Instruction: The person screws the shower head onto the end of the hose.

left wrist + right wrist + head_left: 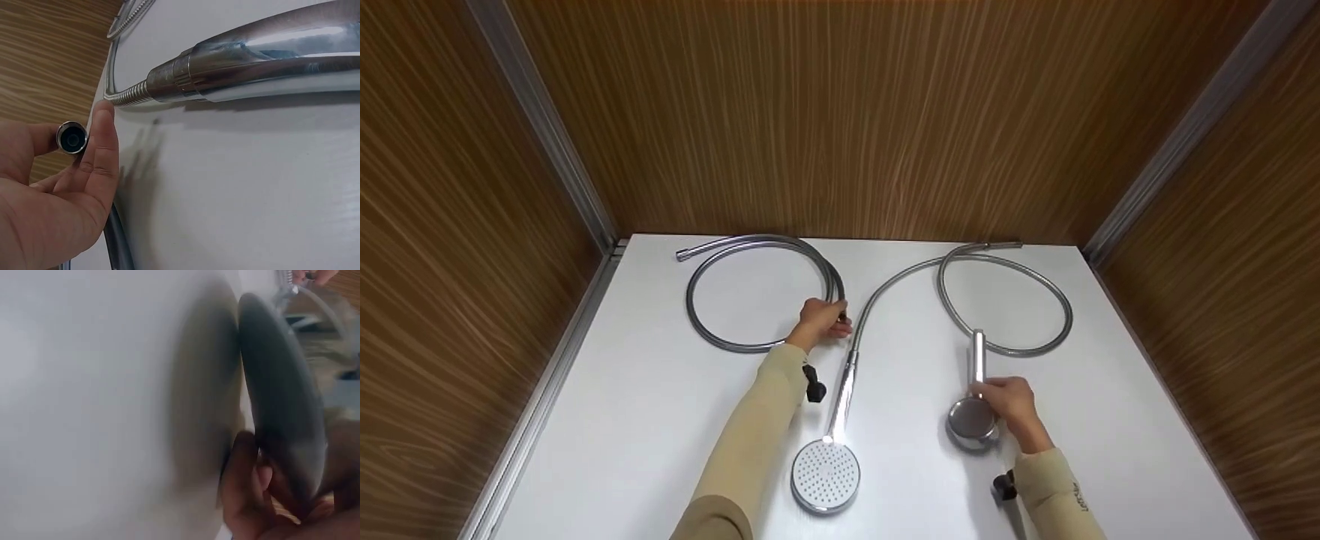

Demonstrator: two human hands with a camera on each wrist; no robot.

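My left hand (820,318) pinches the end of a coiled dark grey shower hose (690,294). The left wrist view shows the hose's open round fitting (72,138) held between thumb and fingers, facing the camera. My right hand (1011,399) grips a smaller chrome hand shower (971,418) around its neck, its handle pointing away from me. In the right wrist view the hand shower (281,394) is a blurred dark disc tilted off the white surface. Between the hands lies a larger chrome hand shower (826,475), its perforated face up, joined to a second metal hose (889,286).
The white table (622,420) is bounded by wood-grain panels at the left, back (840,120) and right. The second hose loops at the back right behind the right hand, its free end (1003,245) near the back panel. A black wrist mount (814,384) hangs beside the left sleeve.
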